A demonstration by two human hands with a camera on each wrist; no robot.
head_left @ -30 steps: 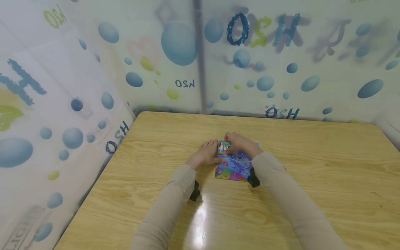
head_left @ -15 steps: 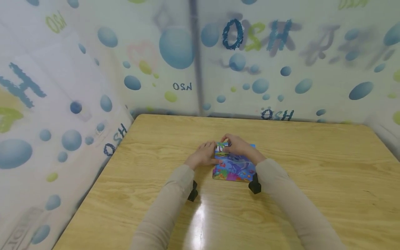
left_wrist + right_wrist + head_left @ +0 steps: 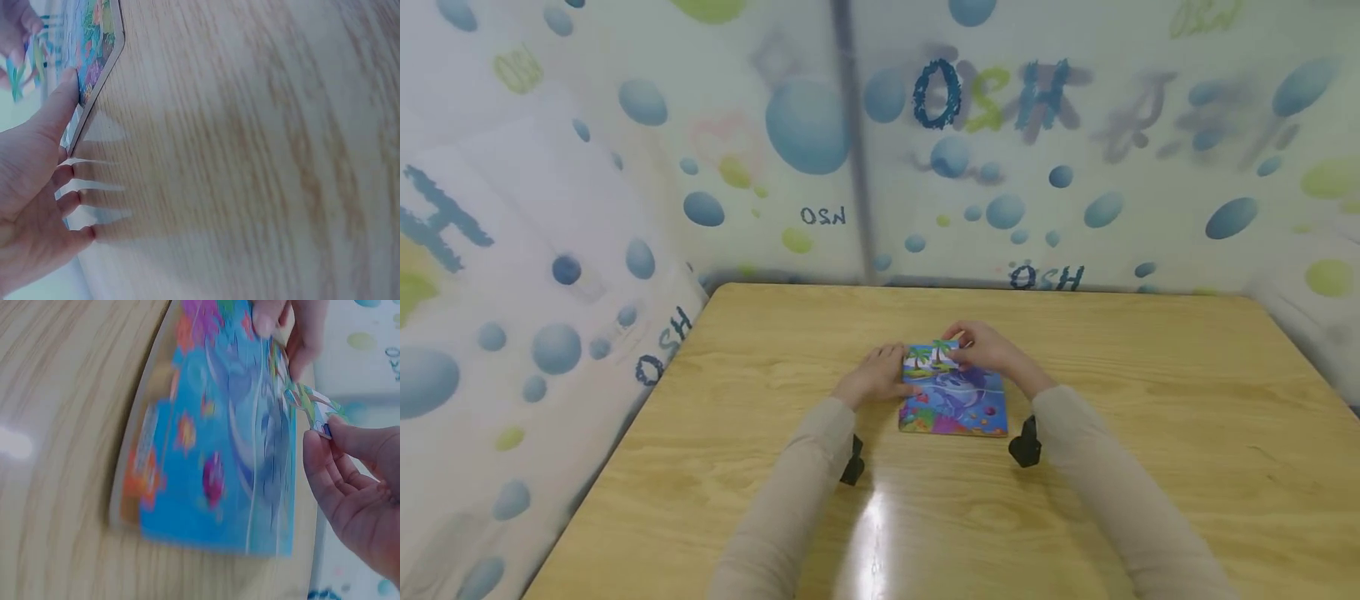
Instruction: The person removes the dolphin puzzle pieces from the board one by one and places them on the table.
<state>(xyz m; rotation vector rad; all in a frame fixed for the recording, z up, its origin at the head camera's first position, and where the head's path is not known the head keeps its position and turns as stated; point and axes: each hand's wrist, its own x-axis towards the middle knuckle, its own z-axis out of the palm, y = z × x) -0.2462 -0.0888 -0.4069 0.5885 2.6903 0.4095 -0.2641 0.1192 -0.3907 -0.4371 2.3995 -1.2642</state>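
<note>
- While the left hand stayed at the left edge of the picture board, its thumb lay over the rim and its other fingers were slightly spread, tips down on the wooden table.
- At the board's upper left, a palm tree stood in plain sight next to a second one — half a second earlier only one palm showed at that corner.
- That second palm was on a loose piece, held tilted over the board's upper part; whether its lower end touched the board could not be told.
- Farthest right, the right hand had shifted a little to the right, thumb and forefinger pinching the piece by its edge. For the work in hand, this probably meant the piece was clear of that corner and not seated.
- Among the writing, the side wall carried a big blue "H" and a small mirrored "H2O".
- The back wall repeated "H2O", also mirrored — small, then large in blue and green, then small again below; the grey letter shapes showing through were too soft to read.
- No brand could be read on the board.
</note>
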